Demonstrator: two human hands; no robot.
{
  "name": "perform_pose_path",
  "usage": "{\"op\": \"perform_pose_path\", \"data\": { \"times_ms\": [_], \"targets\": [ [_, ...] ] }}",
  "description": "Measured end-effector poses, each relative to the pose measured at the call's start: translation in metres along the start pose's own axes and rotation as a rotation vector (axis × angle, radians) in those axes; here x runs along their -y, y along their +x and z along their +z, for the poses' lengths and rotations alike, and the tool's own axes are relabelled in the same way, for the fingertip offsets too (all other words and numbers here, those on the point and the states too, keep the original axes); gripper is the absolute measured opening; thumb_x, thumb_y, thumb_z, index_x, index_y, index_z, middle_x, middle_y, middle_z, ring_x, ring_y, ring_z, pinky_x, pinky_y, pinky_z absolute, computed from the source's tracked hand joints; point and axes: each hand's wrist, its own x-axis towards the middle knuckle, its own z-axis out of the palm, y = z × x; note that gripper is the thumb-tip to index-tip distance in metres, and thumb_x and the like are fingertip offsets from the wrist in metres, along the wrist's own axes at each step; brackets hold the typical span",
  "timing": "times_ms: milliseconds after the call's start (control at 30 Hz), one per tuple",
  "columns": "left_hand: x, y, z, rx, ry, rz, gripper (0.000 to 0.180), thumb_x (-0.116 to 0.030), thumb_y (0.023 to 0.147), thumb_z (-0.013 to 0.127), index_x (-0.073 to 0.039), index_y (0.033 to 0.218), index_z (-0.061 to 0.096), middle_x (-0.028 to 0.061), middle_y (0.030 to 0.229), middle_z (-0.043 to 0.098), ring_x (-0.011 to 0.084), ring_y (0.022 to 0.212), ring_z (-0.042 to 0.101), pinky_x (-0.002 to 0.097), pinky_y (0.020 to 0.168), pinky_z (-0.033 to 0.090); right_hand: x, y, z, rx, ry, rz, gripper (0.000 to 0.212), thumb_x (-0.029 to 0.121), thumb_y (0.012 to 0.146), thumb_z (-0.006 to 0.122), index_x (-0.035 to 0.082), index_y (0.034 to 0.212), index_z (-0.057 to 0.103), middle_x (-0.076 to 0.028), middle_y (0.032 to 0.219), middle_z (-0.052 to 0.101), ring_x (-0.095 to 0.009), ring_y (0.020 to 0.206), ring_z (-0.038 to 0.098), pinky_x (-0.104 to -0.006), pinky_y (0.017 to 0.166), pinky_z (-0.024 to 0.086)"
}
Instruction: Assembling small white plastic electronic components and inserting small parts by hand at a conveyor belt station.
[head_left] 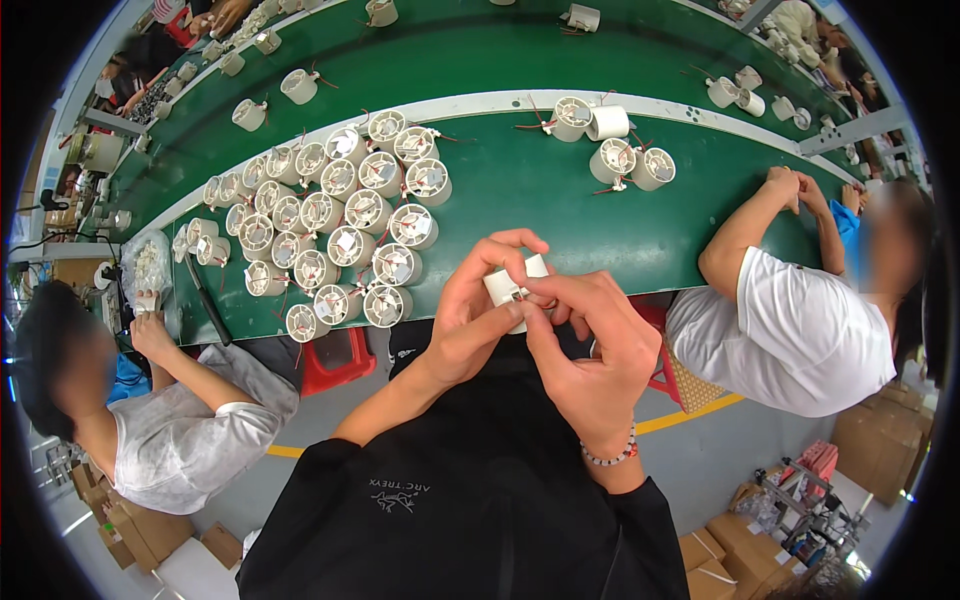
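Between my two hands, just off the near edge of the green table, is a white plastic cylindrical part with a small metallic bit on its side. My left hand is closed round it, thumb along the near side. The fingertips of my right hand pinch at the part beside that metallic bit; whether they grip something small of their own is hidden. Beyond my left hand, several white round housings with thin red wires stand grouped on the table, some with silvery squares on top.
A smaller group of white housings sits at the far right on the green table. Others lie on the raised green belt behind. People sit at both sides, one by a dark-handled tool. A red stool stands under the edge.
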Motion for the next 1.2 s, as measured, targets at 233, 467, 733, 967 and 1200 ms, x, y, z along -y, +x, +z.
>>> {"op": "perform_pose_path", "data": {
  "times_ms": [233,467,733,967,1200],
  "targets": [
    [-0.006,0.006,0.0,0.059,0.199,0.125,0.03,-0.013,0.101,0.071,-0.007,0.124,0.051,0.0184,0.152,0.04,0.0256,0.121,0.061,0.0402,0.101,0.054,0.006,-0.001,-0.002,-0.011,-0.065,-0.002,0.029,-0.011,0.079,0.085,0.003,0.104,0.079,-0.003,0.08,0.072,-0.012,0.062,0.054,-0.0271,0.055,0.04],
    [0.0,0.001,0.003,-0.018,0.58,0.183,0.03,-0.016,0.104,0.069,-0.004,0.127,0.055,0.0162,0.151,0.041,0.0208,0.121,0.059,0.0369,0.105,0.051,-0.005,-0.004,-0.002,0.015,-0.169,-0.031,0.023,-0.009,0.081,0.085,0.002,0.099,0.079,-0.005,0.084,0.073,-0.014,0.064,0.059,-0.0276,0.057,0.046],
    [-0.006,0.001,0.007,-0.095,0.408,0.0,0.034,-0.014,0.105,0.066,-0.004,0.136,0.056,0.0138,0.149,0.046,0.0183,0.125,0.053,0.034,0.11,0.044,-0.012,-0.003,0.003,-0.032,-0.097,-0.058,0.019,-0.013,0.084,0.081,-0.001,0.099,0.079,-0.008,0.094,0.075,-0.018,0.073,0.068,-0.0272,0.065,0.055],
    [-0.006,0.003,0.007,-0.095,0.67,0.083,0.037,-0.012,0.104,0.066,-0.005,0.138,0.055,0.0145,0.148,0.044,0.0228,0.133,0.048,0.0369,0.114,0.041,-0.018,-0.002,0.006,-0.076,-0.045,-0.006,0.021,-0.012,0.085,0.082,-0.001,0.102,0.079,-0.009,0.098,0.076,-0.018,0.07,0.067,-0.0281,0.062,0.053],
    [-0.011,0.008,0.013,-0.119,0.988,0.115,0.049,-0.002,0.097,0.069,-0.005,0.143,0.054,0.0181,0.147,0.044,0.0342,0.138,0.048,0.0418,0.117,0.041,-0.028,-0.001,0.008,0.035,-0.335,-0.171,0.024,-0.013,0.08,0.079,0.0,0.1,0.079,-0.009,0.094,0.072,-0.021,0.078,0.067,-0.0312,0.063,0.053]
  ]
}}
